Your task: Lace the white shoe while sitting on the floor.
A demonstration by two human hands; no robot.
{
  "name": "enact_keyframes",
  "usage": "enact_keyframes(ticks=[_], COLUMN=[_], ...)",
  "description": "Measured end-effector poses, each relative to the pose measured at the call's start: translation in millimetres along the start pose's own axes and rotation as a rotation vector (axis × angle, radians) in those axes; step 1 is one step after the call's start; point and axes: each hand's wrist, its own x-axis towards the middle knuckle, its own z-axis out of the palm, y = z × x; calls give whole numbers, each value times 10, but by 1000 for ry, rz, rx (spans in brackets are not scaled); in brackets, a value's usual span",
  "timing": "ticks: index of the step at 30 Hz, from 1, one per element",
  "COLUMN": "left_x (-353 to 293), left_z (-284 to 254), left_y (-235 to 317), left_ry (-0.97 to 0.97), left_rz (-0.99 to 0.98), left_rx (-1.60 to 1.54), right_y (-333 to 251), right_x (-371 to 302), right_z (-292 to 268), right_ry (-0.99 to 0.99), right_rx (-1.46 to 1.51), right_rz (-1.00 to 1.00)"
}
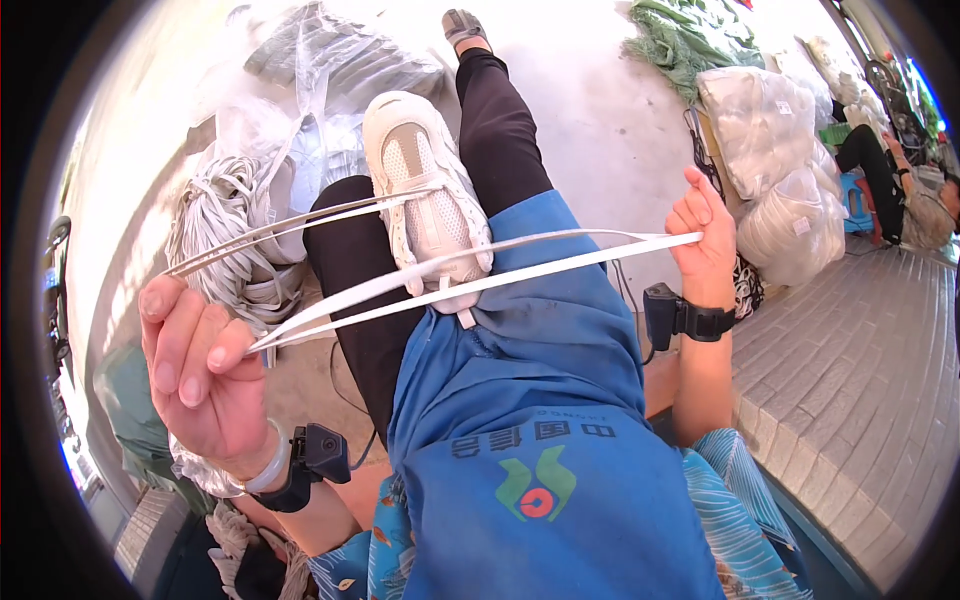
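Toe pointing away, a whitish-beige sneaker (pixel 432 225) rests on my lap, over the blue apron and one dark trouser leg. A flat white shoelace (pixel 620 256) is stretched across the sneaker between my two hands. My left hand (pixel 205 365), at the left, is closed with fingertips pinching the lace; other strands run from it to the sneaker's lacing area. My right hand (pixel 703 232), raised at the right, is closed round the far end of the lace loop. Both wrists carry black straps with small boxes.
A big bundle of pale laces (pixel 222 225) lies left of my leg, by clear plastic bags (pixel 335 150). Stuffed plastic bags (pixel 765 130) and green netting (pixel 690 45) are at the right. Another person (pixel 880 175) sits far right, beyond a tiled ledge (pixel 840 400).
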Motion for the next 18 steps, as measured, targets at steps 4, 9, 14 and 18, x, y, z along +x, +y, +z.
enact_keyframes(ticks=[4,9,14,18], left_x=[-95,-194,-223,-214], left_z=[-110,-209,-147,-91], left_y=[110,158,204,177], left_ry=[3,43,103,-72], left_rz=[-10,46,161,69], left_rx=[-5,7,8,-12], right_y=[303,485,514,559], right_x=[-25,-72,-154,-226], right_z=[133,270,321,438], right_ry=[-17,-49,21,-159], right_rx=[153,339,275,262], right_rz=[132,222,301,422])
